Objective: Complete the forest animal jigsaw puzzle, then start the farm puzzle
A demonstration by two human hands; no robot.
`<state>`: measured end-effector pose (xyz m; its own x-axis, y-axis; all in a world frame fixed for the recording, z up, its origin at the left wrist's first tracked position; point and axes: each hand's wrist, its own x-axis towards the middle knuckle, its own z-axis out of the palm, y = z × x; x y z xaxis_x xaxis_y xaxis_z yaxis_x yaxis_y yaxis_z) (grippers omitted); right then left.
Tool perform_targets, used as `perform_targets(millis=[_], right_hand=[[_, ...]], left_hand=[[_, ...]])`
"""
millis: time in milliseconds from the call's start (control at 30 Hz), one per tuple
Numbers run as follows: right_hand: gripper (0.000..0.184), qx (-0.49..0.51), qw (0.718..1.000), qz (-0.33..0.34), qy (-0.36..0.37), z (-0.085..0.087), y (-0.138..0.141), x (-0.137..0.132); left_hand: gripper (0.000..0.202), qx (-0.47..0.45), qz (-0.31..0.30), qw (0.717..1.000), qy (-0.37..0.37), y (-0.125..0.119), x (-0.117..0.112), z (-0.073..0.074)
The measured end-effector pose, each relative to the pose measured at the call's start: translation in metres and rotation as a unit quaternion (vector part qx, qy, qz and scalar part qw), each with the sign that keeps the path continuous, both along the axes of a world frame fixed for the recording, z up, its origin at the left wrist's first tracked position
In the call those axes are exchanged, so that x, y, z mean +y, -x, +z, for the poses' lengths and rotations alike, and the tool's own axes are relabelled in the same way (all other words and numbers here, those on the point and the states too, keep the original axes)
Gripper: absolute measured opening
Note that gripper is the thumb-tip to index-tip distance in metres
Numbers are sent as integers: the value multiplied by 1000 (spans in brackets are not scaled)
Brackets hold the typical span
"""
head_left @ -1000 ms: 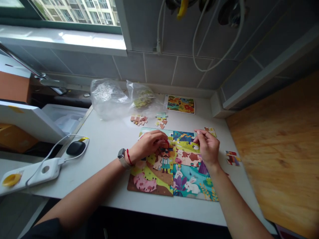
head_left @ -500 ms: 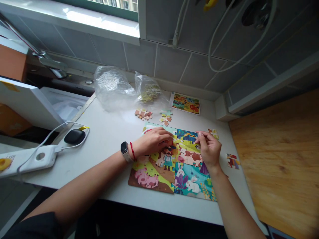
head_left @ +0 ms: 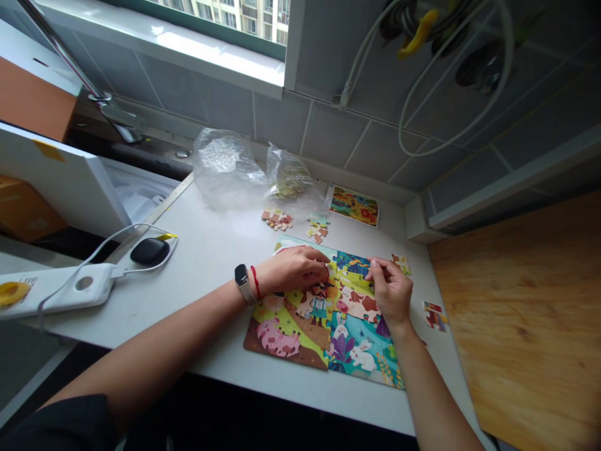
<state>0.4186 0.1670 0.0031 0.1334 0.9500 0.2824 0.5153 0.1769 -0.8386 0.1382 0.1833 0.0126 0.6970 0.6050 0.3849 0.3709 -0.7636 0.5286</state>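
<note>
A colourful jigsaw puzzle [head_left: 300, 338] with farm animals lies on the white counter [head_left: 206, 263]. My left hand [head_left: 293, 269], with a watch and red cord on the wrist, rests on the puzzle's upper left, fingers curled and pressing pieces near the middle. My right hand [head_left: 389, 288] sits on the upper right part, fingers pinched together at the top edge; I cannot make out what they hold. Loose pieces [head_left: 278, 219] lie behind the puzzle, more loose pieces [head_left: 318, 227] beside them, and a few pieces [head_left: 434, 315] lie to the right.
Two clear plastic bags [head_left: 230, 166] and a picture card [head_left: 354, 205] lie at the back by the tiled wall. A white charger with cable [head_left: 79, 288] and a black case [head_left: 149, 252] sit at the left. A wooden board [head_left: 526, 313] borders the right.
The view has shifted, so everything sits slightly lower and to the right in frame. My hands stay on the puzzle's top part with only small finger movement.
</note>
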Motion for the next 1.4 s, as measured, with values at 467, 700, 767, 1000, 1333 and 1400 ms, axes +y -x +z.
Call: perform_targets(millis=[467, 700, 767, 1000, 1333, 1400], right_hand=[[20, -183, 954, 221, -91, 12, 10, -10], [21, -223, 934, 260, -100, 9, 8, -10], [22, -225, 934, 262, -98, 8, 8, -10], [23, -218, 938, 254, -88, 9, 10, -10], [22, -216, 941, 246, -87, 10, 13, -12], [22, -201, 945, 242, -89, 11, 14, -13]], left_hand=[[19, 34, -28, 998, -48, -2, -7, 11], [12, 13, 5, 1000, -28, -1, -6, 5], [15, 6, 30, 999, -21, 0, -5, 3], [23, -55, 96, 993, -31, 1, -3, -3], [24, -54, 106, 993, 10, -2, -2, -2], [25, -69, 103, 992, 24, -2, -2, 0]])
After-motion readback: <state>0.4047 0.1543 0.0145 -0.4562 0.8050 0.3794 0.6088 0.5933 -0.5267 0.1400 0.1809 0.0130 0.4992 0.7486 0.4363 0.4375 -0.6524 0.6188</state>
